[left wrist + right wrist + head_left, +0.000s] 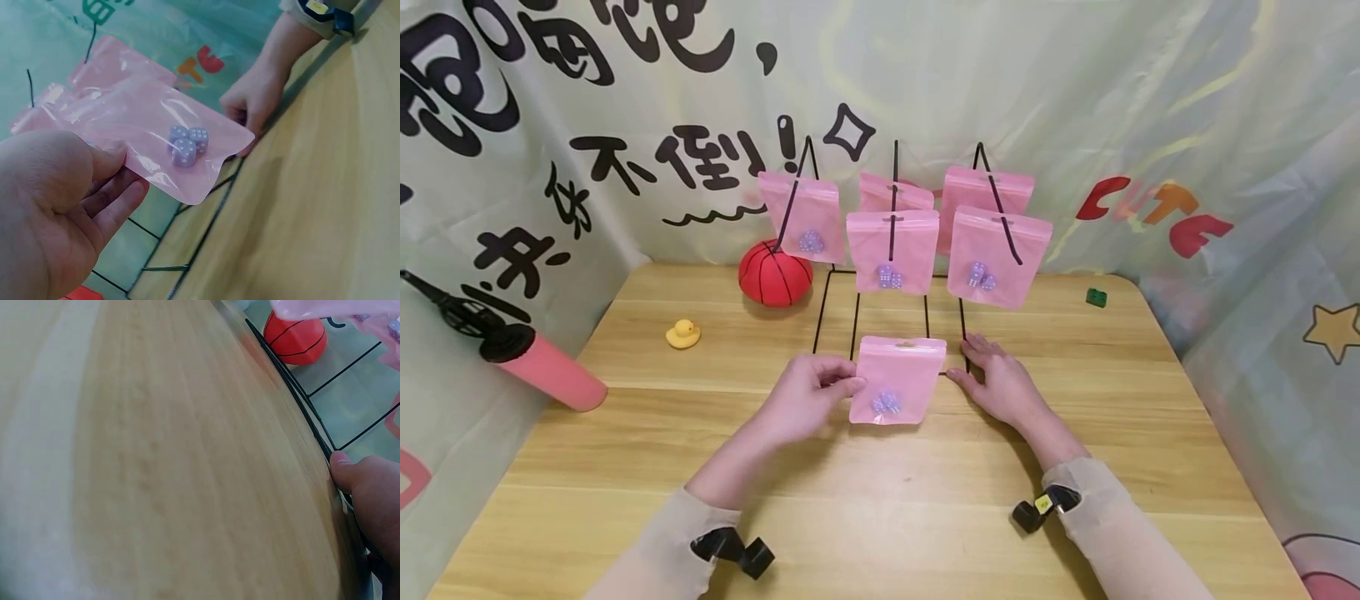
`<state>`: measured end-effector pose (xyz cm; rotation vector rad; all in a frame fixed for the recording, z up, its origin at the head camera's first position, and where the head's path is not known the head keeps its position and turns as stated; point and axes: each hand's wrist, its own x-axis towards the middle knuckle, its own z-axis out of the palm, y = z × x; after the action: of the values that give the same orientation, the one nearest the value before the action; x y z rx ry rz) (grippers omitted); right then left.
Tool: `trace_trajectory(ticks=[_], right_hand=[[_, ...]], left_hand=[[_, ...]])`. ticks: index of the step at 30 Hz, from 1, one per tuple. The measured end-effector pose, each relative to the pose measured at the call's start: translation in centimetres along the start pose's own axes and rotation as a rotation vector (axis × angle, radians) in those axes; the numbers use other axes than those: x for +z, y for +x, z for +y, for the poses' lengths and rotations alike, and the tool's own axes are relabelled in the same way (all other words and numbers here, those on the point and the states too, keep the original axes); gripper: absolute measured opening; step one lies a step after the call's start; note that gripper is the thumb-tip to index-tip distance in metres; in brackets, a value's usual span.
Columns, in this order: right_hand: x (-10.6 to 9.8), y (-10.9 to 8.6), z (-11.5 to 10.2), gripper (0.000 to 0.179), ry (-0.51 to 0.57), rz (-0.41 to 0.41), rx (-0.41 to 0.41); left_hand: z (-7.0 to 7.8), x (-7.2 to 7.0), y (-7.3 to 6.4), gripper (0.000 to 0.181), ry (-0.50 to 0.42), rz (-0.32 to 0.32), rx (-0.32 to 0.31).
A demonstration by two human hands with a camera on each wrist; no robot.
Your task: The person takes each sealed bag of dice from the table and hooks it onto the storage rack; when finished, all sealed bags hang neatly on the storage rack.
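Observation:
My left hand [808,396] pinches the left edge of a pink zip bag [898,367], thumb in front. Three light purple dice [187,145] lie inside the bag, as the left wrist view shows. This bag is held upright in front of a black wire rack [817,317]. Several similar pink bags [1000,246] with dice hang on the rack's hooks. My right hand [1000,383] grips the base wire at the rack's front right corner. In the right wrist view its thumb [344,469] presses against the black wire; its other fingers are mostly hidden there.
A red toy basketball [775,275] sits behind the rack's left side. Left of it are a yellow rubber duck [683,334] and a pink cylinder with a black top [553,371]. A small green brick [1096,297] lies at the table's [880,517] back right. Printed cloth [1150,100] surrounds the table.

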<state>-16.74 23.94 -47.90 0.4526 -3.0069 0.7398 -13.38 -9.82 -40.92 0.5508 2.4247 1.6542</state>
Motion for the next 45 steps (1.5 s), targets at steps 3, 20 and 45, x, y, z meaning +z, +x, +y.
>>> trace_trajectory(ticks=[3,20,45], right_hand=[[0.0,0.0,0.1,0.068,-0.005,0.003,-0.005],[0.1,0.1,0.4,0.068,-0.024,0.016,-0.032],[0.0,0.1,0.2,0.067,0.006,0.003,-0.016]], left_hand=[[0.6,-0.9,-0.2,0.008,0.003,0.020,0.043],[3.1,-6.5,-0.7,0.004,0.004,0.192,0.115],[2.9,-11.1,-0.2,0.008,-0.024,0.404,0.199]])
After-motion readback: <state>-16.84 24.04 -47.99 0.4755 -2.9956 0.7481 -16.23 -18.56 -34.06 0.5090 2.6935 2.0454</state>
